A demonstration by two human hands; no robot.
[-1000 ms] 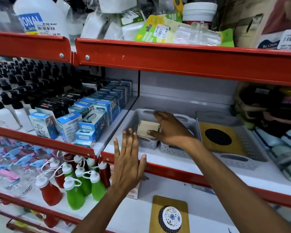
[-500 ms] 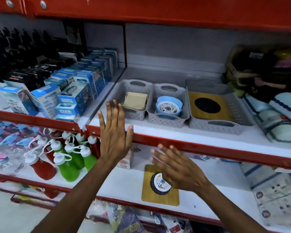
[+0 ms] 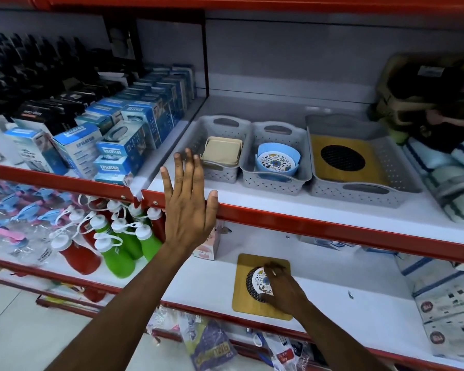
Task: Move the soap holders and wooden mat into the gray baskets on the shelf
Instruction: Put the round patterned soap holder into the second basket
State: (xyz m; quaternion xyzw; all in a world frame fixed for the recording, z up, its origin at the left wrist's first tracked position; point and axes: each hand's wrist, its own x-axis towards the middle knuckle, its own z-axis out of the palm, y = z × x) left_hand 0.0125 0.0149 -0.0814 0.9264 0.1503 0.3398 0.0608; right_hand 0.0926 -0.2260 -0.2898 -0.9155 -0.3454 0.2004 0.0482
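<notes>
Your right hand (image 3: 281, 289) rests, fingers curled, on the round floral soap holder (image 3: 260, 281) atop the wooden mat (image 3: 261, 286), which lies flat on the lower shelf, long axis near-to-far. Whether it grips is unclear. Your left hand (image 3: 189, 210) hovers spread, empty, before the baskets (image 3: 275, 180). Left boxes (image 3: 77, 145) read "EPILATOR".

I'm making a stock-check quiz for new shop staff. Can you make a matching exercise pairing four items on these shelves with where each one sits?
Items:
1. beige soap holder
2. blue soap holder
3. wooden mat with black disc
4. floral disc

Places:
A. middle gray basket
B. lower shelf, under the right hand
C. left gray basket
D. large right gray basket

Pairs: 1-C, 2-A, 3-D, 4-B
</notes>
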